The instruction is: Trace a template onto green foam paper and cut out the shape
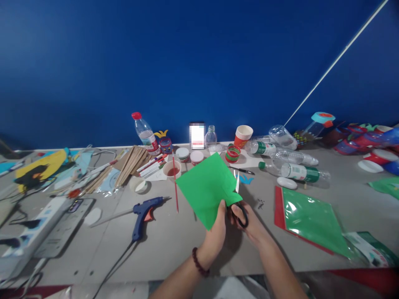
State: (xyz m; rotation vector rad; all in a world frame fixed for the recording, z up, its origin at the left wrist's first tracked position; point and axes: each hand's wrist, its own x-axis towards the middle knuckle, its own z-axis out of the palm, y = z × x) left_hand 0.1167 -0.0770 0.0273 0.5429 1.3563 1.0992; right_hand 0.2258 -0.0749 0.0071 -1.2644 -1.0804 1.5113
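Note:
My left hand [217, 226] pinches the lower edge of a bright green sheet [205, 185], thumb on top, holding it tilted above the table. A curved notch shows in the sheet's right side. Black-handled scissors [245, 216] are in my right hand [246, 224], with fingers through the handles and the blades pointing away from me at that notch. Behind the blades lie a blue paper cutout [246, 179] and a black pen [243, 170]. A thin red stick [175, 187] is just left of the sheet.
A blue glue gun [145, 214] with its cord lies left, near power strips [60, 228]. Plastic bottles [299, 171], paper cups [243, 135] and paint jars [196, 157] line the back. Packs of green sheets [311, 216] lie right. Wooden sticks [131, 166] and markers [152, 168] are left.

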